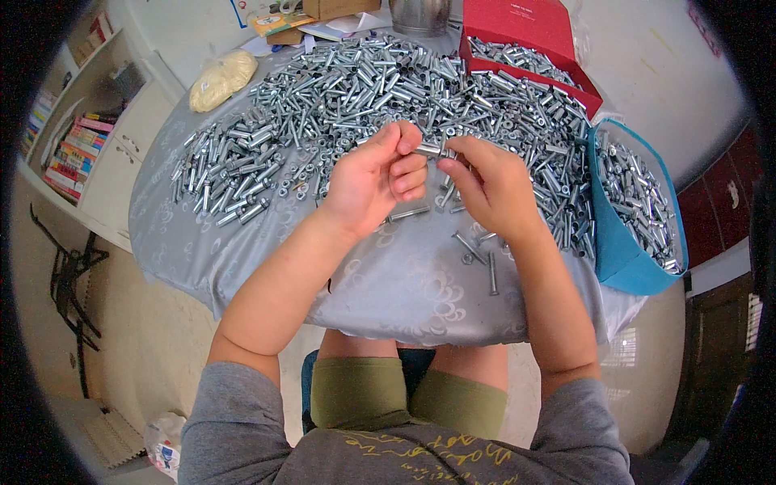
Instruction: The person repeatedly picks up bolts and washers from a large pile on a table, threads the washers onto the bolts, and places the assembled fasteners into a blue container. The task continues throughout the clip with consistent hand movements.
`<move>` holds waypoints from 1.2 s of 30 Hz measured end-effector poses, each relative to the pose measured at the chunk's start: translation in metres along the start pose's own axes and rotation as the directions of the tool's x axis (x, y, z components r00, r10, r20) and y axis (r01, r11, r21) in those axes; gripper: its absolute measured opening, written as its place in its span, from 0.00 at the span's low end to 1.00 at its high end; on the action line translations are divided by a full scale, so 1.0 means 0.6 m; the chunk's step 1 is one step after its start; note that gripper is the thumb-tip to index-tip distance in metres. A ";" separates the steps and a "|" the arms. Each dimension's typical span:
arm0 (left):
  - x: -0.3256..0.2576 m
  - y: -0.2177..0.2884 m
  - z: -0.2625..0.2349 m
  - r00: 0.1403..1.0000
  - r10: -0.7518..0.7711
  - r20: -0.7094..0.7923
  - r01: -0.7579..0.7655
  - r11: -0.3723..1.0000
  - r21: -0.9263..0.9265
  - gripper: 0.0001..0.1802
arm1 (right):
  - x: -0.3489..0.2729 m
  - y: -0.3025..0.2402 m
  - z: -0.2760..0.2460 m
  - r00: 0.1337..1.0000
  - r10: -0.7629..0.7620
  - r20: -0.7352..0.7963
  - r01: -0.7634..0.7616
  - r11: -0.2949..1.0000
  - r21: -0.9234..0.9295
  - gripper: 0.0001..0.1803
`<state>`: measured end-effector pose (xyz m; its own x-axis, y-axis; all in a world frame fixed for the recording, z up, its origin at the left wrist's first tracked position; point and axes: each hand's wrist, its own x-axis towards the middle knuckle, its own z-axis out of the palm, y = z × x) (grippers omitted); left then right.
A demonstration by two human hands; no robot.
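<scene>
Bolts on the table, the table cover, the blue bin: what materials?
Bolts: look like zinc-plated steel, bright silvery with sharp glints; the piece held between left hand and right hand matches. Table cover: grey satin-like fabric or coated cloth, soft sheen, woven-in swirl pattern, draped folds at the edge. Blue bin: probably plastic, with a smooth, even-coloured wall.

Two hands worked at the bench (pixel 242 242); one red box (pixel 525 24) sat at one o'clock; one blue basket (pixel 618 250) at three o'clock; one yellowish bag (pixel 222 79) at eleven o'clock; the silver bolts (pixel 356 81) were too many to count.
</scene>
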<state>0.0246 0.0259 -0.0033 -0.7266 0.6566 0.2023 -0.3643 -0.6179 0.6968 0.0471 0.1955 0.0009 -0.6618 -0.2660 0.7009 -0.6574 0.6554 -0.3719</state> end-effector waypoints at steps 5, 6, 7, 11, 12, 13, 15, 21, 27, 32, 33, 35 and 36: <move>0.003 -0.003 0.001 0.999 -0.032 0.019 0.032 0.999 0.015 0.15 | -0.007 0.012 0.002 0.951 0.232 0.202 -0.277 0.933 0.229 0.10; 0.002 -0.004 0.000 0.999 -0.051 0.012 0.051 0.999 -0.012 0.15 | -0.005 0.012 0.004 0.940 0.240 0.241 -0.305 0.909 0.283 0.11; 0.001 -0.004 -0.001 0.998 -0.057 -0.003 0.057 0.998 -0.013 0.14 | -0.003 0.007 0.003 0.948 0.228 0.222 -0.280 0.928 0.246 0.11; -0.003 -0.007 0.001 0.992 -0.070 -0.105 0.076 0.996 0.047 0.15 | -0.005 -0.006 0.014 0.952 0.216 0.218 -0.256 0.950 0.178 0.11; -0.003 -0.008 0.003 0.988 -0.070 -0.138 0.081 0.994 0.077 0.17 | -0.006 -0.004 0.019 0.955 0.209 0.213 -0.250 0.950 0.189 0.10; -0.001 -0.007 0.007 0.984 -0.072 -0.164 0.087 0.993 0.084 0.18 | -0.007 0.000 0.024 0.957 0.202 0.207 -0.243 0.949 0.200 0.10; 0.001 -0.002 0.013 0.974 -0.076 -0.216 0.099 0.990 0.097 0.22 | -0.008 0.015 0.033 0.952 0.283 0.120 -0.307 0.872 0.380 0.11; -0.002 0.009 0.002 0.939 -0.024 -0.344 0.052 0.996 0.072 0.19 | 0.021 0.080 -0.083 0.481 0.756 -0.444 -0.083 0.543 0.835 0.22; -0.001 0.012 -0.001 0.936 0.001 -0.353 -0.003 1.000 -0.006 0.15 | -0.003 0.118 -0.155 0.460 0.801 -0.383 0.009 0.428 0.904 0.35; 0.005 0.013 -0.009 0.936 -0.001 -0.353 -0.002 1.000 -0.008 0.12 | 0.007 0.111 -0.108 0.654 0.719 -0.235 -0.428 0.608 0.669 0.28; 0.002 0.016 -0.008 0.931 0.006 -0.364 -0.005 1.000 0.003 0.12 | 0.010 0.110 -0.093 0.712 0.687 -0.143 -0.513 0.649 0.562 0.25; 0.004 0.018 -0.005 0.927 0.012 -0.374 -0.003 1.000 0.024 0.11 | 0.006 0.118 -0.055 0.802 0.583 -0.132 -0.528 0.795 0.297 0.19; 0.003 0.019 -0.007 0.924 0.017 -0.383 -0.003 0.999 0.036 0.10 | 0.007 0.100 -0.047 0.830 0.548 -0.101 -0.544 0.837 0.062 0.17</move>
<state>0.0169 0.0181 0.0024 -0.9002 0.4307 -0.0650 -0.3411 -0.6042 0.7201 0.0152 0.2534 -0.0013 -0.8733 0.2096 0.4399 -0.2122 0.6490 -0.7306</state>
